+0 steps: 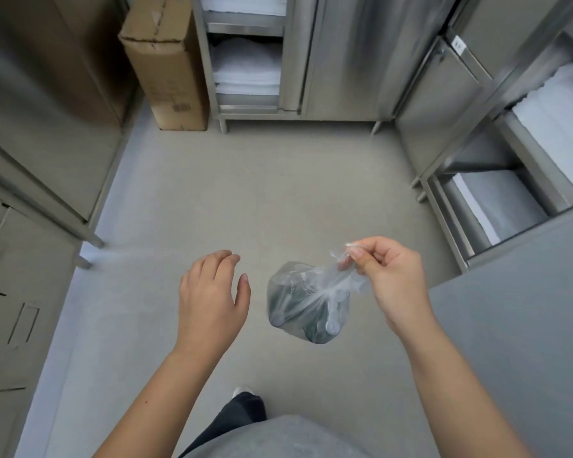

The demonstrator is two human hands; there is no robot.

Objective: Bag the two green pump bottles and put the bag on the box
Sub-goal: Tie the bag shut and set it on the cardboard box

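A clear plastic bag (298,292) hangs in the air over the floor, with dark green pump bottles (315,328) showing through it. My right hand (387,276) pinches the gathered top of the bag between thumb and fingers. My left hand (212,299) hovers a little to the left of the bag, fingers relaxed and holding nothing. A tall brown cardboard box (166,64) stands upright on the floor at the far left corner, between steel cabinets.
Steel cabinets line the left (47,127), the back (344,61) and the right (477,110); open shelves hold folded white linen (245,71). A grey surface (526,309) juts in at right. The grey floor (262,193) stretches ahead to the box.
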